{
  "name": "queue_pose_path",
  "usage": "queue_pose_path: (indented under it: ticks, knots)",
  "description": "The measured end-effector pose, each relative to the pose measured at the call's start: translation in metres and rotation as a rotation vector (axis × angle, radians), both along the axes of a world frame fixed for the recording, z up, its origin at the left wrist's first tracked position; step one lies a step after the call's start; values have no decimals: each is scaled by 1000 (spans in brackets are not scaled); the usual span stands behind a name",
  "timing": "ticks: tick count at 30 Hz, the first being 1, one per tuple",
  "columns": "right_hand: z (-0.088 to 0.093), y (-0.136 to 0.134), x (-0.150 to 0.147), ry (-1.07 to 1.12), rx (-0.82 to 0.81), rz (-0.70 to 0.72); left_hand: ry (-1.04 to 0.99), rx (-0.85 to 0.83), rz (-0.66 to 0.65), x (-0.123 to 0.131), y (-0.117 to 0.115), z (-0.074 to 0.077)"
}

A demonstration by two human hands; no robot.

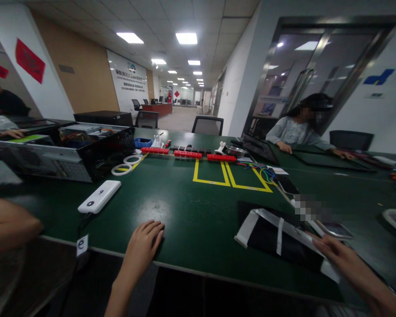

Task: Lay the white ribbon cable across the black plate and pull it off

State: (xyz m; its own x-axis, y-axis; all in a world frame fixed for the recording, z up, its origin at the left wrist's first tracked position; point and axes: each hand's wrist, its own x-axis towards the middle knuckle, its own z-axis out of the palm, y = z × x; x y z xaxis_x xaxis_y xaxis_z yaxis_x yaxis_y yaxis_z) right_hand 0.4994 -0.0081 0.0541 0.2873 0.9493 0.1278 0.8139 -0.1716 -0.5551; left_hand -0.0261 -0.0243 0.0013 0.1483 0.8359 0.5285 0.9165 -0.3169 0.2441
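Note:
My left hand (pixel 145 241) rests palm down on the green table (pixel 185 207) near its front edge, fingers stretched out and lying close together. Nothing shows in it, though a dark patch lies by its fingertips. On the right, my right hand (pixel 338 253) grips the edge of a flat black sheet with white strips (pixel 293 240). Its fingers are partly hidden and slightly blurred. The sheet lies at a slant on the tabletop. Just beyond that hand is a phone-like slab (pixel 337 230).
A white power bank (pixel 99 197) with a cable lies left, near white rings (pixel 122 169) and an opened computer case (pixel 53 154). Red trays (pixel 188 153) line the back behind yellow tape outlines (pixel 211 182). Another person's arm (pixel 11 222) is at left; a person (pixel 303 123) sits at right.

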Motion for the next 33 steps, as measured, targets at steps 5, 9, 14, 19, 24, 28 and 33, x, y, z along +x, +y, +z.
queue_pose_path:
  ticks: [5, 9, 14, 19, 24, 28, 33]
  knots:
    - [12, 6, -39, 331, -127, 259, 11, -2, 1, -1, 0, -1]
    - [20, 17, -76, 441, -193, 478, 20, -6, 4, 0, -1, 1]
    - [24, 26, -114, 391, -255, 619, 23, -10, 7, 2, -2, 4]
    - [13, 35, -136, 400, -284, 709, 34, -17, 8, 1, 1, 0]
    - [9, 35, -157, 341, -263, 731, 28, -29, 6, 3, 3, 0]
    - [10, 34, -174, 298, -201, 692, 34, -37, 8, 9, 4, 7]
    - [1, 37, -185, 276, -124, 610, 10, 27, -41, 30, 5, 25]
